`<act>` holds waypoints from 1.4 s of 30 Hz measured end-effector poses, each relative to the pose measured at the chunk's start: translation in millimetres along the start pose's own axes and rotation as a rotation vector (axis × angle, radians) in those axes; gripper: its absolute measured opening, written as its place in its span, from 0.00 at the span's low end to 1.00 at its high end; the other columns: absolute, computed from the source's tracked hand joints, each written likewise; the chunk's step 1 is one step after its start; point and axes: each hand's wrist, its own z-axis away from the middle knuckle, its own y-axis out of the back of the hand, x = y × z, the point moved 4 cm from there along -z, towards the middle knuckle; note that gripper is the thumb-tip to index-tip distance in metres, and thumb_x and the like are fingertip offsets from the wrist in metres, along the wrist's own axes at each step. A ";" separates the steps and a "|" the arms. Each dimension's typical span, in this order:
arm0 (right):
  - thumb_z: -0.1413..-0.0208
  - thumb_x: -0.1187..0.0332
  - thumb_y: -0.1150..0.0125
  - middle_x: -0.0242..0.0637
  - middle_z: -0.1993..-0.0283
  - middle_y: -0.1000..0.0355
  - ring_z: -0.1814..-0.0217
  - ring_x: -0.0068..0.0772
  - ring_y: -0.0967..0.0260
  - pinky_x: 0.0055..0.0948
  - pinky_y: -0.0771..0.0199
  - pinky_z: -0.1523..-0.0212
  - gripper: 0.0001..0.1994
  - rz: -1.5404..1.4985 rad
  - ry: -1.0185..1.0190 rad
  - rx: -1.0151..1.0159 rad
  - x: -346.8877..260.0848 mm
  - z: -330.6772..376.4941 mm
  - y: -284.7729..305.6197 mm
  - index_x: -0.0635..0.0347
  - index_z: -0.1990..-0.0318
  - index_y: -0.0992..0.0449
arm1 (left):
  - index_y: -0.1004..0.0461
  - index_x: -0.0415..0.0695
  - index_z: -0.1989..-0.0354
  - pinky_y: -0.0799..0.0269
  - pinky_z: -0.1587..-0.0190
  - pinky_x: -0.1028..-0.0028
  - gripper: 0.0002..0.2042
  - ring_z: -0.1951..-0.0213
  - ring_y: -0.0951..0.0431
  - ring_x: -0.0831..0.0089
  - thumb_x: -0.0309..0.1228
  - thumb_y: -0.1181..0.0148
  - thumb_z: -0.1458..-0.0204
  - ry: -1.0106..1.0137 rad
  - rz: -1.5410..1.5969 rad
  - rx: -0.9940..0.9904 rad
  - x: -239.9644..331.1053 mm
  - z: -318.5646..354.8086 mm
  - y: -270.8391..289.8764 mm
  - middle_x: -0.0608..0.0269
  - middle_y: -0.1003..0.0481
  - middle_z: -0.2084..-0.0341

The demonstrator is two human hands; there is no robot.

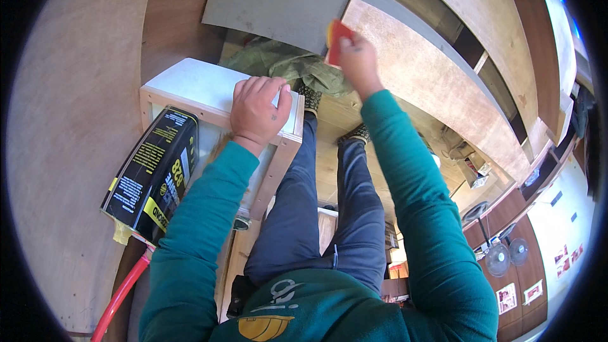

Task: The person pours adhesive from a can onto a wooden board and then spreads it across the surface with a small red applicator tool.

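My left hand [259,111] is curled over the front edge of a wooden box [196,82] with a white top, close to its right corner. The thumb lies toward that corner, and the fingers bend down onto the white surface. Farther forward and to the right, my right hand [360,66] pinches a thin flat red piece with a yellow edge [339,41], which looks like a spreader. It is held up in front of the left end of a light brown board [405,57]. The hand is slightly blurred, and its fingers partly cover the red piece.
A black rectangular can [155,171] with yellow lettering leans against the box at left, near a red hose [123,294]. Green cloth [278,63] lies beyond the box, below a grey panel [266,6]. Large boards stand at both sides. Two fans [498,259] show at far right.
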 end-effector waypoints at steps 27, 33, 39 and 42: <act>0.41 0.63 0.52 0.63 0.60 0.22 0.56 0.64 0.23 0.53 0.24 0.50 0.18 0.543 0.059 0.094 69.3 -89.8 118.6 0.67 0.57 0.19 | 0.21 0.45 0.63 0.32 0.53 0.62 0.04 0.62 0.22 0.59 0.30 0.39 0.44 0.001 0.005 -0.030 4.2 -3.0 2.5 0.60 0.20 0.68; 0.41 0.62 0.51 0.60 0.59 0.21 0.54 0.64 0.23 0.53 0.24 0.49 0.18 0.512 0.065 0.043 64.8 -97.8 95.0 0.65 0.55 0.19 | 0.21 0.45 0.63 0.32 0.54 0.62 0.05 0.62 0.23 0.59 0.30 0.39 0.44 0.004 0.011 -0.030 3.3 -2.3 2.6 0.60 0.20 0.68; 0.42 0.63 0.50 0.61 0.59 0.21 0.55 0.64 0.23 0.53 0.24 0.51 0.17 0.441 0.062 0.016 49.5 -104.4 64.8 0.65 0.56 0.19 | 0.21 0.46 0.64 0.32 0.53 0.62 0.04 0.61 0.22 0.60 0.31 0.39 0.46 0.021 0.013 -0.018 3.8 -2.4 2.9 0.62 0.20 0.68; 0.42 0.63 0.50 0.60 0.60 0.21 0.56 0.63 0.23 0.53 0.24 0.52 0.17 0.419 0.095 0.021 40.1 -109.7 52.1 0.66 0.57 0.19 | 0.22 0.46 0.65 0.32 0.52 0.62 0.04 0.61 0.22 0.61 0.31 0.39 0.46 0.027 0.027 -0.017 2.9 -2.0 2.3 0.63 0.20 0.69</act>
